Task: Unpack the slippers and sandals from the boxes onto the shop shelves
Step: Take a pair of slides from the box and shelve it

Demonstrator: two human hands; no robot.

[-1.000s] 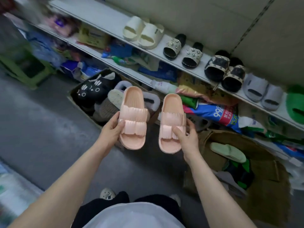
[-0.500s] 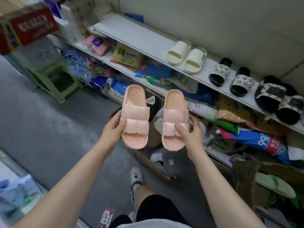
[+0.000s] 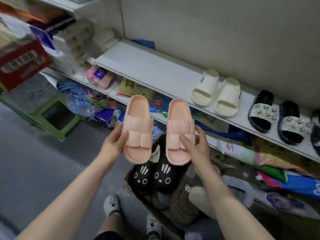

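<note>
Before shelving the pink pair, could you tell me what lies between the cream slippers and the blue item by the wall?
Only bare white shelf, from the cream slippers to the blue item, in the head view.

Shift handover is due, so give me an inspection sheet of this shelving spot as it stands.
Surface: white shelf, bare at left; cream slippers and black jewelled sandals stand further right.
Job's things: left pink slipper and right pink slipper held up apart; black cat slippers lie in the cardboard box below.
Clutter: packets crowd the lower shelf.
Grippers: left hand grips the left slipper, right hand the right.
Cables: nothing seen.
Surroundings: green stool, red carton at left; grey floor.
</note>
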